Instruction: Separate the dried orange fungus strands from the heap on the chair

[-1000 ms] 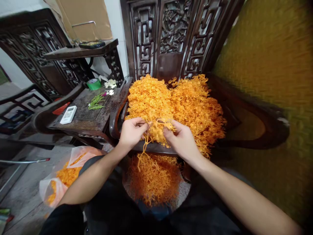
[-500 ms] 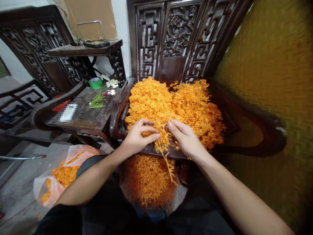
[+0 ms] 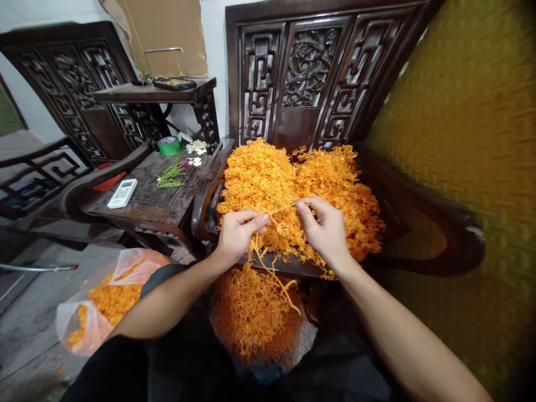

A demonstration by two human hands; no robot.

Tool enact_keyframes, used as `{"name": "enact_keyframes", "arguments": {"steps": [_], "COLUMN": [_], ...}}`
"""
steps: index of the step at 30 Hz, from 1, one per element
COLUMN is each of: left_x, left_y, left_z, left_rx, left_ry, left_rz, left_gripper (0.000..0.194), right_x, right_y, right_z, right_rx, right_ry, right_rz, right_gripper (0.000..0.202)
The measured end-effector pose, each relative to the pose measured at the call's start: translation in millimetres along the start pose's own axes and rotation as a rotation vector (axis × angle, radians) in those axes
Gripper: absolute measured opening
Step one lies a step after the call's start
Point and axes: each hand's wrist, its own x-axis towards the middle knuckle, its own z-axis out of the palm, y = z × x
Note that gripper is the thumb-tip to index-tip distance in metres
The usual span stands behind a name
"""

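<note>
Both hands have drawn a little further apart since the last frame, and the left has closed up. On my feed the left hand now pinches the orange strand between thumb and forefinger, where half a second ago I had it looser. My right hand pinches the other end, slightly higher, thumb pressed to the bent forefinger. That leaves the strand pulled straight between the two grips, in front of the piled blossoms, so I judge the work in hand to be on this single piece. Branching stalks hang below the left grip.

Just beyond, the blossoms are heaped against the chair back. Lower down sits a mass of thin orange stems; I cannot make out what holds it. To my left, a plastic bag of more orange bits lies on the floor. On the bench I have a remote, green sprigs, white flowers and green tape; a phone lies on the shelf above.

Remote and tape seem to carry markings, too small for me to read; no brand is legible.
</note>
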Motion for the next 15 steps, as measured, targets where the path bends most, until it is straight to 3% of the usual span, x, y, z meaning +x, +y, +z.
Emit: {"name": "enact_keyframes", "arguments": {"steps": [2, 6, 10, 15], "left_x": [2.9, 8.5, 8.2, -1.5], "left_y": [1.3, 1.9, -1.6, 0.9], "left_z": [-7.8, -28.3, -32.1, -14.3], "left_rx": [-0.058, -0.143, -0.001, 0.145], "left_ry": [0.049, 0.19, 0.15, 0.035], "left_rz": [-0.012, 0.071, 0.14, 0.176], "left_gripper": [0.025, 0.022, 0.028, 0.031], "right_x": [6.7, 14.3, -2.3, -19.7], "right_y": [7.2, 18.4, -3.9, -38.4], "right_z": [-11.9, -35.5, -27.3, 0.9], "right_rx": [-0.116, -0.17, 0.09, 0.436], "right_ry": [0.056, 0.172, -0.108, -0.378], "right_rz": [-0.039, 0.118, 0.161, 0.284], "right_gripper": [0.028, 0.026, 0.033, 0.046]}}
